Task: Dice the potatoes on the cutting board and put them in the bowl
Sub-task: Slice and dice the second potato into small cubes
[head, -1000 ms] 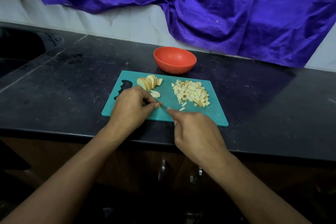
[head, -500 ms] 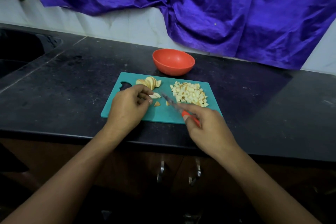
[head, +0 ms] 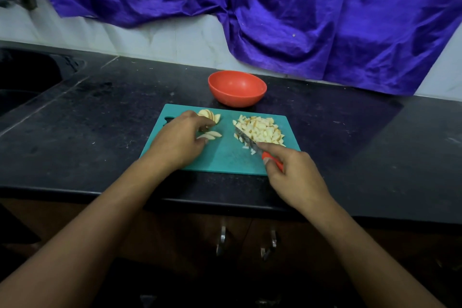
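Two hands work over the teal cutting board (head: 225,160). The right hand (head: 296,177) grips a red-handled knife (head: 248,142), its blade lying against the diced potato pile (head: 261,130) just ahead of the forefinger. The left hand (head: 178,144) curls loosely over potato slices (head: 211,134) at its fingertips; I cannot tell whether it pinches any. An orange bowl (head: 237,99) sits beyond both.

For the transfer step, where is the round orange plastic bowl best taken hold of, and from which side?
Probably the near-left rim of the round orange plastic bowl, pinched from above: it stands upright, its wall curves under, and the left hand is nearer while the right hand holds the red-handled knife.
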Available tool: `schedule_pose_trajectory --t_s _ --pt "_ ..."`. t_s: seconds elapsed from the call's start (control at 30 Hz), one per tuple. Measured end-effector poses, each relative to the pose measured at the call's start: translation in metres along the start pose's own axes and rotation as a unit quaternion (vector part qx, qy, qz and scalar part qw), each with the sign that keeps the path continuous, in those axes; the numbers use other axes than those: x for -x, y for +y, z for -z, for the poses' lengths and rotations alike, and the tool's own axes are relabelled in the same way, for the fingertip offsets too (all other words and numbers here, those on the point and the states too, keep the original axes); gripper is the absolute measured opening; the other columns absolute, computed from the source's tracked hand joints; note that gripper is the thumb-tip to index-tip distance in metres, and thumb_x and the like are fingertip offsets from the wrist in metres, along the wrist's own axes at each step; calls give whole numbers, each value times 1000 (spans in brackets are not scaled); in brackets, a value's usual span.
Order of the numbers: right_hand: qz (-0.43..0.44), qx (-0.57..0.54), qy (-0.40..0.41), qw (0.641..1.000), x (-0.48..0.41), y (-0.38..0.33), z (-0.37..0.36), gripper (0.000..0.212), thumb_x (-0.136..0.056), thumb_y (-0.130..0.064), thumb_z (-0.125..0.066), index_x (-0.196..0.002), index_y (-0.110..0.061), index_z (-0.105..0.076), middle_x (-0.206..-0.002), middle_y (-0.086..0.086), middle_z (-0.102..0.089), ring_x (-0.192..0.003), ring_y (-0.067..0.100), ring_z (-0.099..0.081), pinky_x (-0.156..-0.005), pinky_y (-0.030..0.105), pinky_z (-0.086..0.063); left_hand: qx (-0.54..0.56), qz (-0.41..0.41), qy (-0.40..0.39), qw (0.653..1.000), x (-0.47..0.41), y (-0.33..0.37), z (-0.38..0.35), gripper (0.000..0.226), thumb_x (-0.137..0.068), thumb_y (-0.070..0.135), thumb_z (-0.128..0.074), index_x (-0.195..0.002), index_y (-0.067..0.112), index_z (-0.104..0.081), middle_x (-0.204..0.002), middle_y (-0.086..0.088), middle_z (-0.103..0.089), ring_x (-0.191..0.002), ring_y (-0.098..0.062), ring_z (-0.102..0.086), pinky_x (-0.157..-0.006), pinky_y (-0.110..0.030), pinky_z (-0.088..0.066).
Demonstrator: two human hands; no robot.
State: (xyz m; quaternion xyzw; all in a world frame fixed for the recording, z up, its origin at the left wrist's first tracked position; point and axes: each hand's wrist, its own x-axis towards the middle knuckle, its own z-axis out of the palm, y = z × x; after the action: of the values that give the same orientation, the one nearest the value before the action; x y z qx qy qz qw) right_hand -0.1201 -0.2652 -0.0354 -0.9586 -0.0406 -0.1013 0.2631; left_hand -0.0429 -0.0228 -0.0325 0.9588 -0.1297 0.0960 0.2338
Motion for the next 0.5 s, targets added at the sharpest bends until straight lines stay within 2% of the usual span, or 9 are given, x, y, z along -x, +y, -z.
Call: schedule_pose_trajectory --t_s 0.07,0.17,0.27,0.37,0.5 --pt "-5 -27 6 1000 1 2 0 39 -103 -31 -55 -139 -43 -61 -86 -11 -66 -56 1 -56 -47 17 -37 -56 -15 -63 996 -10 2 7 46 -98 30 -64 -143 35 -57 -135 1 -52 -121 -23 -56 -104 -41 -45" --pt "3 -32 17 999 3 3 -3 39 -103 -28 -55 -139 -42 -62 -75 -12 -62 -55 3 -56 -45 17 -37 -77 -38 -95 992 -16 2 10 35 -100 36 -60 -135 41 -63 -131 3 -54 -121 -22 -55 -101 -37 -45" --pt "6 -41 24 999 3 3 -4 39 -103 -27 -56 -138 -41 -62 -70 -12 -60 -52 4 -54 -44 18 -36 -66 -43 -57 995 -12 -2 8 25 -97 37 -65 -122 38 -71 -115 7 -57 -113 -18 -57 -95 -38 -49" --pt "7 -42 24 999 3 4 -5 40 -102 -26 -56 -139 -41 -62 -69 -11 -59 -52 4 -54 -43 18 -35 -47 -32 -5 998 -4 -10 5 18 -92 43 -71 -108 35 -74 -100 11 -60 -97 -14 -59 -80 -35 -50" --pt "5 -32 22 999 4 3 -5 41 -102 -28 -55 -140 -42 -60 -75 -12 -62 -56 1 -56 -44 18 -36 -24 -6 53 998 7 -12 1 14 -86 47 -76 -93 35 -72 -83 16 -63 -82 -11 -59 -65 -31 -43"
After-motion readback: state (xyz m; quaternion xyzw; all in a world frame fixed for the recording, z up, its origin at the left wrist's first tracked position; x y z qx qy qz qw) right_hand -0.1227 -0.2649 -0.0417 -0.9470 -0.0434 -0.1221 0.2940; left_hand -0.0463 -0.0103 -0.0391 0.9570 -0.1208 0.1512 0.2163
